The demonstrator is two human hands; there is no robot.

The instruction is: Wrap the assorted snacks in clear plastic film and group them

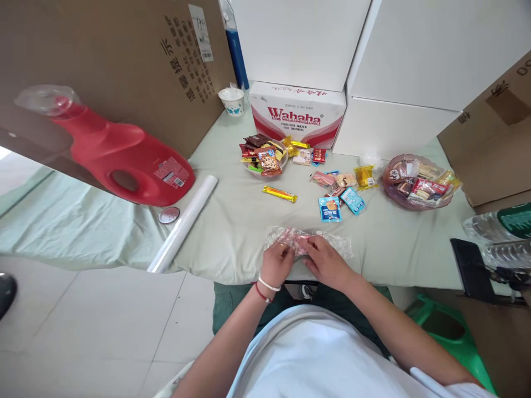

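Observation:
Close to the table's front edge, a small pink packet (301, 245) lies on a crinkled sheet of clear plastic film (338, 243). My left hand (277, 266) has its fingers pinched at the left end of the packet. From the other side, my right hand (327, 265) grips the packet's right end between thumb and fingers. Both sets of fingers partly hide it, so its exact kind is not clear. Just beyond the hands lie a blue snack packet (329, 209), a second blue packet (353, 200) and a yellow-wrapped bar (280, 193).
Behind stand a bowl of snacks (285, 160) and a pinkish glass bowl (390, 193), with loose packets between them. A red jug (124, 155) and a white roll (182, 224) are at left. A Wahaha box (296, 113) is at the back; a black phone (470, 268) lies right.

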